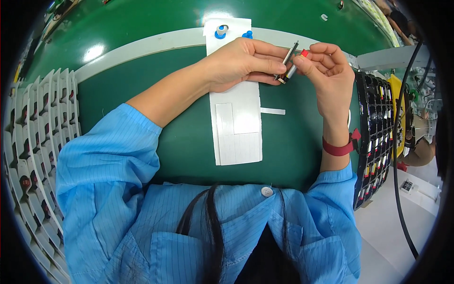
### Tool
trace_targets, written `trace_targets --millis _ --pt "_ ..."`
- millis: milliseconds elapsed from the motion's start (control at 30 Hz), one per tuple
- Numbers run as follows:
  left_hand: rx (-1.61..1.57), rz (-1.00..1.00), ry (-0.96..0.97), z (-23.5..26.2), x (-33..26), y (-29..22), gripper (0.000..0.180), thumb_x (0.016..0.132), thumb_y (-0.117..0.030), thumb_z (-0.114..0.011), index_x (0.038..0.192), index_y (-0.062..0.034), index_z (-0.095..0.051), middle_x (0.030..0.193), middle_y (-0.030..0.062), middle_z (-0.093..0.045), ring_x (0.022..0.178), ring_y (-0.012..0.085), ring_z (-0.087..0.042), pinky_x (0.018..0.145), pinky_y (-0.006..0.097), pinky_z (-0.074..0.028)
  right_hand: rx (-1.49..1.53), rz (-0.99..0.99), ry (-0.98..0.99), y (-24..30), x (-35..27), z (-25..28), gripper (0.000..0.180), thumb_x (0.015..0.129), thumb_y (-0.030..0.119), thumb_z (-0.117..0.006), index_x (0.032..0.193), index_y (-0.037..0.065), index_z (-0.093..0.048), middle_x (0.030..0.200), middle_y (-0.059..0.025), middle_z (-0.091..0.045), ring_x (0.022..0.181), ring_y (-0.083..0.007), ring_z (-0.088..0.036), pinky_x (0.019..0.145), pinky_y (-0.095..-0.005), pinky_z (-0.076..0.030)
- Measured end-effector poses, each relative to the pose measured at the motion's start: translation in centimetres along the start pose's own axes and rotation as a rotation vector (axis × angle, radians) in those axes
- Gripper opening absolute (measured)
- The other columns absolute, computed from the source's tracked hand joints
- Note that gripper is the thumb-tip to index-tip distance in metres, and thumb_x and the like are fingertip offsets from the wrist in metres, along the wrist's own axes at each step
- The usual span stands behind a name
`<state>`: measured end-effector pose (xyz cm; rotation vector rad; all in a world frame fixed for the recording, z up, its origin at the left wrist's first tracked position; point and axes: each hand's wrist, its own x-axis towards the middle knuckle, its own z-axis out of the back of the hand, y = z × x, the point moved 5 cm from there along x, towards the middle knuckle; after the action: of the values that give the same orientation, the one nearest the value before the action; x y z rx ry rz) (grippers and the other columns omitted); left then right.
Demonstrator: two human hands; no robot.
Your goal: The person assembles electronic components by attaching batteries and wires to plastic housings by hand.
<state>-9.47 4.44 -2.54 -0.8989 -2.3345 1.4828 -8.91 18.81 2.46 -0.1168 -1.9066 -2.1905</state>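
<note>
Both hands meet above the far middle of the green mat (142, 118). My left hand (241, 64) pinches a small dark part with a thin black strip (290, 53) sticking up from it. My right hand (328, 71) grips a small silver cylinder with a red tip (298, 61) and presses it against that part. A red band (338, 149) circles my right wrist. Under the hands lies a white sheet (239, 135) with pale rectangular patches on it.
A white tray (35, 142) of slotted parts runs along the left. A black tray (376, 137) with rows of small red and silver parts stands on the right. Two blue knobs (221, 32) sit at the sheet's far end. A small white strip (273, 111) lies beside the sheet.
</note>
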Motion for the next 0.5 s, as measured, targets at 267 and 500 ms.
trace_targets --millis 267,500 --pt "0.14 -0.055 0.011 -0.1 0.09 -0.05 0.035 0.082 -0.009 -0.057 0.115 0.0014 -0.051 0.099 0.0123 -0.06 0.088 0.0196 -0.062 0.081 0.029 -0.051 -0.061 0.063 -0.007 0.09 0.26 -0.18 0.025 0.071 0.002 -0.07 0.087 -0.004 -0.052 0.077 -0.01 -0.062 0.07 -0.0107 -0.06 0.063 -0.0197 -0.05" --pt "0.113 -0.044 -0.002 0.05 0.0 0.26 0.035 0.082 -0.008 -0.058 0.115 0.0016 -0.051 0.097 0.0115 -0.061 0.085 0.018 -0.062 0.079 0.028 -0.051 -0.086 0.034 -0.04 -0.32 0.31 -0.33 0.025 0.071 0.002 -0.07 0.086 -0.004 -0.051 0.077 -0.01 -0.062 0.069 -0.011 -0.06 0.061 -0.0195 -0.05"
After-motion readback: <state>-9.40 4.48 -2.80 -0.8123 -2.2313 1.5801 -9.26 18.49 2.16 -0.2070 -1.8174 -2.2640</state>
